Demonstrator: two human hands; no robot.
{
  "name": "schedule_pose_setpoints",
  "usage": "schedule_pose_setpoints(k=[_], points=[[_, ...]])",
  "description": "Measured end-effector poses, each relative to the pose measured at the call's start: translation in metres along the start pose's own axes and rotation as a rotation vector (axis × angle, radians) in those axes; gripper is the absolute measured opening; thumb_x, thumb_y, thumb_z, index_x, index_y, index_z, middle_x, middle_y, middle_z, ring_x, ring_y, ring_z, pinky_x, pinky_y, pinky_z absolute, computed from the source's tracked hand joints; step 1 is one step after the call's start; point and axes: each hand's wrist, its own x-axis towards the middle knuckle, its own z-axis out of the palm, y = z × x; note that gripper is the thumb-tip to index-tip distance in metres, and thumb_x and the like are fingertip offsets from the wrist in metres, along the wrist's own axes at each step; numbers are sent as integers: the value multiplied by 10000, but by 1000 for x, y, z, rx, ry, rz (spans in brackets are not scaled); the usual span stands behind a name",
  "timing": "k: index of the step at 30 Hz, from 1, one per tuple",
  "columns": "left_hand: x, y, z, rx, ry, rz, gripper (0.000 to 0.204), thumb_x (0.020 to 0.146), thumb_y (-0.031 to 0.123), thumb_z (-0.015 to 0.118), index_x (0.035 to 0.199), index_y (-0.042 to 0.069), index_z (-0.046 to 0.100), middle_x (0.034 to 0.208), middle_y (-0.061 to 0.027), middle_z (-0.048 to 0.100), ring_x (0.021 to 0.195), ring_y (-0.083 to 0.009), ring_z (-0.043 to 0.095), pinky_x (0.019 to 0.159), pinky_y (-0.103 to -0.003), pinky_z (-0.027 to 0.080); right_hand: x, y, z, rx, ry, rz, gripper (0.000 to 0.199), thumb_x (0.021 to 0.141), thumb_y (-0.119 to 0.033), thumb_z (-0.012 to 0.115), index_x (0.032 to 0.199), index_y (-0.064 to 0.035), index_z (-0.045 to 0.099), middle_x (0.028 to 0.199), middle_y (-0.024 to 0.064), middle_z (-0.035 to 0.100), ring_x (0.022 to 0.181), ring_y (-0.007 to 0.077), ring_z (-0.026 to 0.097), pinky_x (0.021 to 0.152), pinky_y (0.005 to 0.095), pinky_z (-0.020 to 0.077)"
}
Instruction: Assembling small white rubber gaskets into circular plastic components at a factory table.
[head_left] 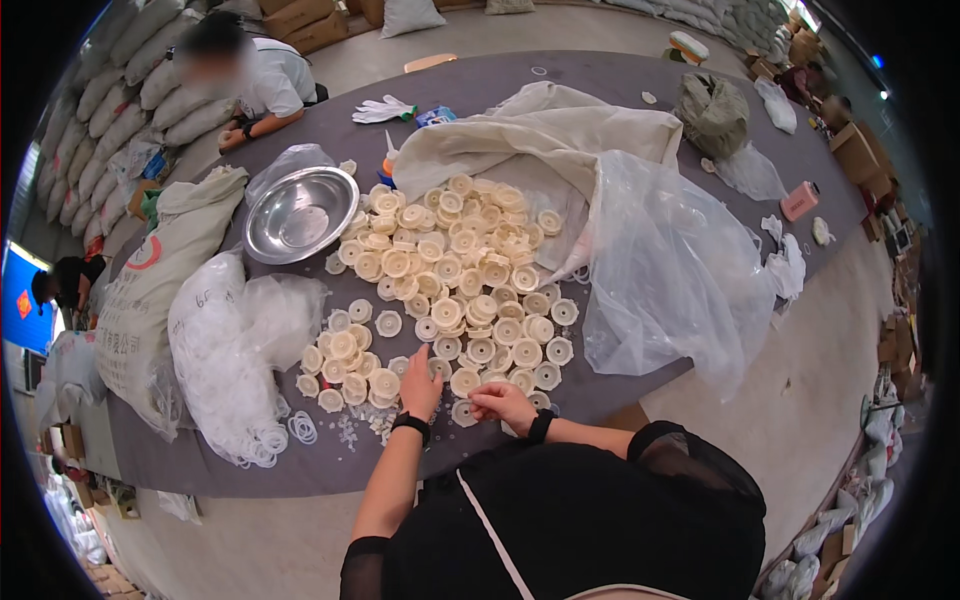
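Observation:
A big heap of cream-coloured round plastic caps with notched rims [465,250] covers the middle of the table. My left hand [421,384] lies at its near edge, fingers stretched out beside a cap [439,369]. To its right, my right hand [505,404] has thumb and fingers pinched together just above another cap [463,412]; what they hold, if anything, is too small to make out. Left of my left hand is a smaller group of caps [345,362]. Small white pieces [381,420] are scattered nearest me, and thin white rings [302,427] lie farther left.
A steel bowl [300,214] stands behind a clear bag of white rings [222,365]. Woven sack [165,290] lies at the left. Clear plastic sheeting [670,270] drapes over the right edge. Across the table [600,78], a person [275,80] leans on it near a white glove [383,109].

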Motion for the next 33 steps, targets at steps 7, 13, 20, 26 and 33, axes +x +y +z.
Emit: schedule_pose_setpoints(k=[7,13,20,26,33], points=[[2,-4,-2,-48,-73,-154,97,721,138,560,789,73,537,835,-87,516,737,-280,534,624,-373,418,9,6,-10,107,21,-56,242,818,-154,533,998,6,533,837,64,590,700,116,584,653,224,473],[-11,12,-23,-309,83,-258,100,700,37,603,720,16,508,830,-72,519,652,-122,508,576,-233,405,13,-4,5,107,2,-89,257,816,-128,534,1029,15,513,900,89,586,790,146,587,731,246,472],[-42,44,-40,-1128,-26,-478,112,760,9,579,769,7,467,835,-117,587,687,-104,561,646,-198,439,15,-2,16,85,-135,-177,239,805,-106,545,1013,10,529,897,96,595,793,144,592,733,255,480],[-55,57,-44,-1089,73,-438,104,751,18,591,753,25,488,860,-102,574,715,-86,533,677,-200,427,5,2,24,58,-138,-174,201,798,-96,549,974,1,548,846,73,602,726,124,589,673,243,486],[-67,61,-48,-1101,75,-436,127,751,2,588,741,14,462,884,-130,577,721,-99,545,666,-207,443,4,11,19,-423,7,-299,305,748,-80,605,1026,-15,499,889,53,576,763,80,550,645,205,451]])
